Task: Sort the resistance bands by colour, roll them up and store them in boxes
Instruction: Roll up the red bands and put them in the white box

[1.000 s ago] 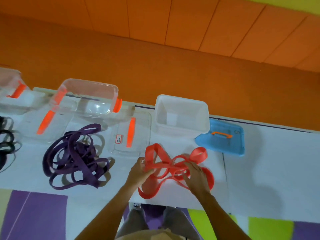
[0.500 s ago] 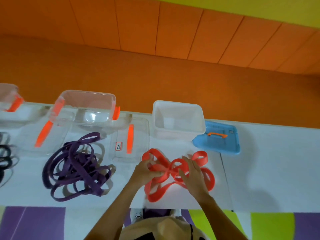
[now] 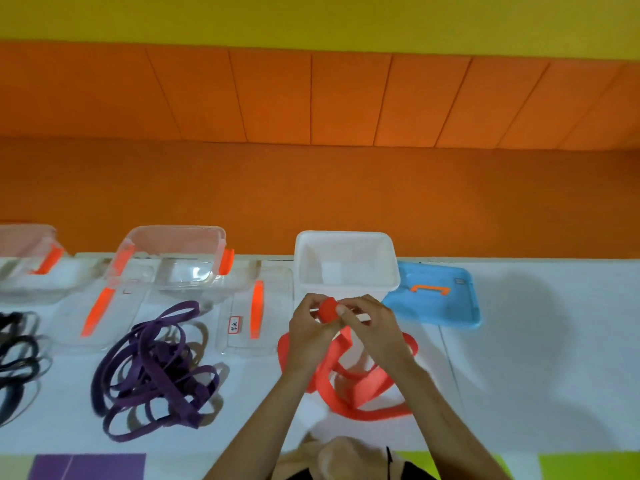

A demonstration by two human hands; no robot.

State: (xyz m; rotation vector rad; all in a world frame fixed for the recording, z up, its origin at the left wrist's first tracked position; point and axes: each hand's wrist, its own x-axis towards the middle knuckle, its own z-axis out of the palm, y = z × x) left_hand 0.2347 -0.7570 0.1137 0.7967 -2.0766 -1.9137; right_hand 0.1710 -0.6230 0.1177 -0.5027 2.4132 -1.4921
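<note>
Both hands lifted, left hand (image 3: 309,336), right hand (image 3: 372,327), pinching red band (image 3: 349,382) (partly rolled)

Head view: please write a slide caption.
Both hands rolling a red band before the white box; purple bands wait.

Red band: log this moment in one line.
step: rolling | red band | left hand + right hand on roll | white box empty
</note>
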